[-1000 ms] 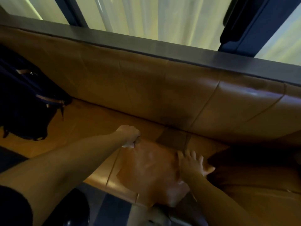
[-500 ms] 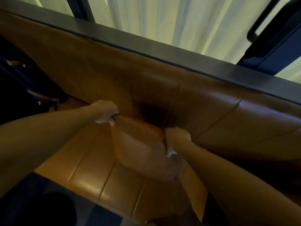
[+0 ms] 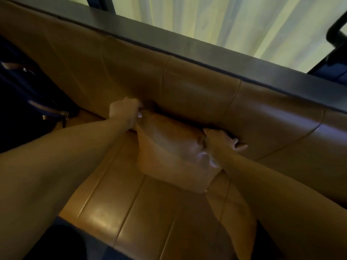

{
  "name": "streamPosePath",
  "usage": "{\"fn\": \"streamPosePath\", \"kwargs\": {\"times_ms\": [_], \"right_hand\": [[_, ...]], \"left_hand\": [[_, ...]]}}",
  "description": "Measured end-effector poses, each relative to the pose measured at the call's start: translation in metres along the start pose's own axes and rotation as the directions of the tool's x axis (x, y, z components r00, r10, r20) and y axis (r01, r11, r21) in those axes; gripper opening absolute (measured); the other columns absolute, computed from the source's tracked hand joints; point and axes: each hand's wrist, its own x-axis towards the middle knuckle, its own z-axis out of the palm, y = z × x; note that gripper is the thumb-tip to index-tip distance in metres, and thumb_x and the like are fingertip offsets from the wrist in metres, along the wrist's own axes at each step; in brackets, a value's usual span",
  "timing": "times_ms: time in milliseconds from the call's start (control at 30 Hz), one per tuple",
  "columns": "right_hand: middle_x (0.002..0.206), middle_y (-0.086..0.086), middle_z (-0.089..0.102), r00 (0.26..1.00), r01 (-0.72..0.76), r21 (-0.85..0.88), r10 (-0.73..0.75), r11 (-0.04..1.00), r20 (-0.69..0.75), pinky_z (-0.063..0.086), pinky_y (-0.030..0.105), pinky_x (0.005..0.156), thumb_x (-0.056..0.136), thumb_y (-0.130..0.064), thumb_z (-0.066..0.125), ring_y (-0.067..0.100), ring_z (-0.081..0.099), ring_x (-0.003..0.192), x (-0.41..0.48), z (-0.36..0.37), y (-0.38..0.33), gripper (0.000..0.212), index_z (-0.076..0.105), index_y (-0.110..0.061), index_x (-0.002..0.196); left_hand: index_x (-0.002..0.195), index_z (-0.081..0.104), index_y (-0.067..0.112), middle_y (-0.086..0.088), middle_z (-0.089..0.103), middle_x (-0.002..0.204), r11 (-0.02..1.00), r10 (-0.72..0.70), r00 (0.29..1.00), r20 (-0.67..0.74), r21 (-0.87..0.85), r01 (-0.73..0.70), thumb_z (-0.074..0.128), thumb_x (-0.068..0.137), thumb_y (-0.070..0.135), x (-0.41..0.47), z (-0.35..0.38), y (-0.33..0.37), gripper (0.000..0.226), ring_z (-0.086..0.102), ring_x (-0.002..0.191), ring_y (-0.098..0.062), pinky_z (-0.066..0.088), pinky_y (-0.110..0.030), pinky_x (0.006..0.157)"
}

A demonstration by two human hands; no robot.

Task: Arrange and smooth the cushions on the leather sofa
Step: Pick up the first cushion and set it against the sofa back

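A tan leather cushion (image 3: 169, 156) leans on the brown leather sofa, its top edge against the backrest (image 3: 197, 94) and its lower edge on the seat (image 3: 116, 212). My left hand (image 3: 124, 111) grips the cushion's upper left corner. My right hand (image 3: 218, 142) grips its upper right corner, with the fingers pressed into the backrest. Under my right forearm a second tan cushion (image 3: 236, 220) lies on the seat, partly hidden.
A dark bag (image 3: 28, 102) with straps and metal buckles sits on the sofa at the left. A grey ledge (image 3: 187, 42) runs behind the backrest, with pale curtains (image 3: 216, 15) above. A dark blue object (image 3: 336, 47) stands at the upper right.
Both hands have carried the cushion up from the front of the seat and back against the backrest. My right hand went from lying flat on it to gripping its corner.
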Motion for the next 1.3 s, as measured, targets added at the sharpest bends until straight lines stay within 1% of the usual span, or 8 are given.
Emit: {"fn": "streamPosePath", "kwargs": {"times_ms": [233, 300, 400, 500, 700, 967, 1133, 1300], "right_hand": [[0.151, 0.013, 0.04, 0.997, -0.073, 0.037, 0.073, 0.997, -0.005, 0.008, 0.082, 0.109, 0.088, -0.035, 0.071, 0.04, 0.029, 0.143, -0.007, 0.013, -0.021, 0.077, 0.028, -0.023, 0.151], [0.153, 0.019, 0.036, 0.972, 0.019, 0.062, -0.004, 0.998, -0.234, 0.008, 0.075, 0.114, 0.085, -0.059, 0.063, 0.045, 0.031, 0.14, -0.015, 0.026, -0.031, 0.093, 0.022, -0.015, 0.156], [0.167, 0.021, 0.006, 0.796, 0.386, -0.267, -0.465, 0.883, -0.388, -0.003, 0.064, 0.121, 0.086, -0.075, 0.046, 0.048, -0.001, 0.153, -0.031, 0.051, -0.038, 0.108, 0.015, -0.003, 0.159], [0.163, 0.021, 0.001, 0.717, 0.518, -0.484, -0.666, 0.705, -0.204, -0.006, 0.056, 0.123, 0.091, -0.072, 0.039, 0.041, -0.018, 0.149, -0.026, 0.077, -0.024, 0.099, 0.022, -0.001, 0.157], [0.165, 0.01, 0.03, 0.681, 0.519, -0.551, -0.706, 0.653, -0.195, 0.004, 0.046, 0.125, 0.087, -0.063, 0.058, 0.03, 0.009, 0.155, 0.01, 0.088, 0.023, 0.09, 0.03, -0.011, 0.155], [0.169, 0.003, 0.018, 0.805, 0.281, -0.238, -0.364, 0.93, -0.47, 0.013, 0.046, 0.125, 0.095, -0.063, 0.045, 0.02, 0.011, 0.156, -0.004, 0.086, 0.086, 0.086, 0.019, -0.014, 0.161], [0.171, 0.002, 0.011, 0.843, 0.126, -0.118, -0.169, 0.985, -0.51, 0.013, 0.048, 0.124, 0.096, -0.063, 0.033, 0.026, 0.002, 0.157, -0.019, 0.1, 0.107, 0.084, 0.014, -0.014, 0.162], [0.166, 0.01, 0.027, 0.764, 0.304, -0.275, -0.406, 0.912, -0.501, 0.006, 0.068, 0.119, 0.094, -0.058, 0.041, 0.05, 0.02, 0.148, -0.027, 0.081, 0.093, 0.079, 0.028, -0.013, 0.157]], "left_hand": [[0.123, 0.06, 0.014, -0.018, 0.065, 0.122, 0.981, -0.184, 0.978, -0.102, -0.089, 0.175, 0.056, 0.094, 0.016, 0.005, 0.014, 0.029, 0.029, 0.062, 0.114, -0.04, 0.049, -0.049, 0.092], [0.136, 0.052, 0.007, -0.026, 0.052, 0.143, 0.984, 0.033, 0.932, -0.362, -0.153, -0.094, 0.053, 0.085, 0.015, -0.027, 0.027, 0.05, 0.051, 0.048, 0.135, -0.046, 0.04, -0.057, 0.108], [0.153, 0.037, 0.005, -0.02, 0.024, 0.167, 0.739, 0.471, 0.723, -0.505, -0.222, -0.636, 0.052, 0.086, 0.026, -0.08, 0.062, 0.08, 0.071, 0.013, 0.157, -0.035, 0.014, -0.052, 0.126], [0.159, 0.023, 0.007, -0.016, 0.019, 0.168, 0.676, 0.557, 0.675, -0.483, -0.207, -0.707, 0.046, 0.097, 0.029, -0.088, 0.11, 0.083, 0.071, 0.01, 0.158, -0.029, 0.012, -0.046, 0.127], [0.163, 0.008, 0.025, -0.011, 0.006, 0.17, 0.683, 0.73, 0.652, -0.207, 0.17, -0.71, 0.054, 0.079, 0.075, -0.042, 0.131, 0.065, 0.108, 0.007, 0.157, -0.031, 0.0, -0.043, 0.126], [0.163, 0.014, 0.019, -0.012, 0.007, 0.171, 0.687, 0.726, 0.656, -0.206, 0.208, -0.696, 0.036, 0.093, 0.076, -0.016, 0.119, 0.021, 0.092, 0.001, 0.158, -0.032, 0.007, -0.048, 0.126], [0.164, 0.004, 0.019, -0.014, 0.01, 0.171, 0.988, 0.092, 0.957, -0.276, -0.097, -0.123, 0.026, 0.091, 0.078, -0.013, 0.104, -0.01, 0.097, 0.006, 0.157, -0.036, 0.013, -0.053, 0.124], [0.162, 0.012, 0.008, -0.031, 0.036, 0.157, 0.977, 0.092, 0.964, -0.249, -0.167, -0.137, 0.024, 0.097, 0.071, -0.006, 0.057, -0.038, 0.091, 0.037, 0.142, -0.049, 0.03, -0.061, 0.113]]}}
